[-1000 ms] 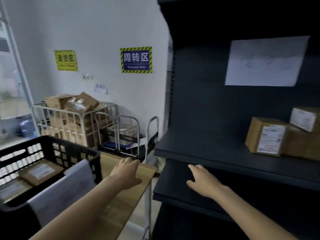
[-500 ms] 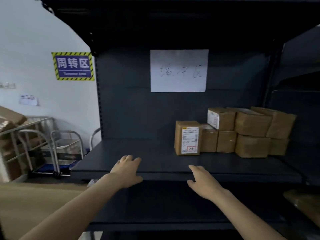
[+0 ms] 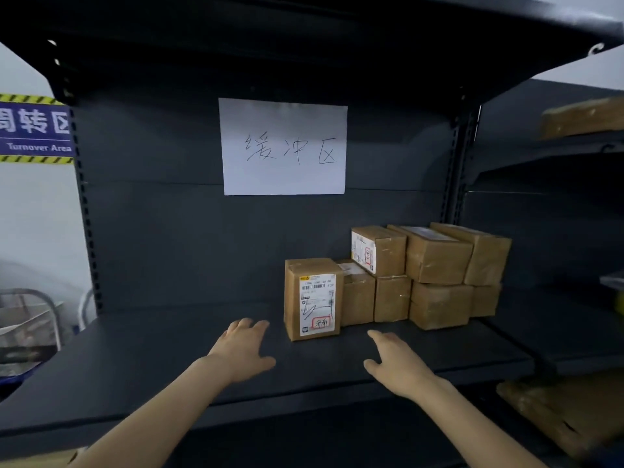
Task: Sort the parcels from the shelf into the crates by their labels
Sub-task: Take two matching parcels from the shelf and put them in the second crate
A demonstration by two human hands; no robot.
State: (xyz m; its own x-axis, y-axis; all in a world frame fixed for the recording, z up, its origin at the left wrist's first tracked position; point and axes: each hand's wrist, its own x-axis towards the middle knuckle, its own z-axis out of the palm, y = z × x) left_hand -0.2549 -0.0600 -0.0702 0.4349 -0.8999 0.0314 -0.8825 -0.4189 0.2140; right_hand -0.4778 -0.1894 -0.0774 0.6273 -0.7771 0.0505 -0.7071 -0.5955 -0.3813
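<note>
Several brown cardboard parcels (image 3: pixel 435 268) are stacked at the right of the dark shelf board (image 3: pixel 162 352). The front parcel (image 3: pixel 312 298) stands upright, its white label with a red-boxed mark facing me. Behind it, an upper parcel (image 3: pixel 378 251) also shows a white label. My left hand (image 3: pixel 244 349) hovers over the shelf, just left of and below the front parcel, fingers spread and empty. To the right of that parcel my right hand (image 3: pixel 396 364) reaches forward, also empty with fingers apart. No crates are in view.
A white paper sign (image 3: pixel 283 146) with handwriting hangs on the shelf's back panel. An upper shelf board (image 3: pixel 304 35) overhangs the bay. More parcels lie on the neighbouring rack at right (image 3: pixel 580 118) and lower right (image 3: pixel 567 410). A metal trolley (image 3: pixel 30 315) stands at far left.
The view has swung right from the crate and table to face the shelf. Both hands have moved forward over the shelf board, closer to the front parcel.
</note>
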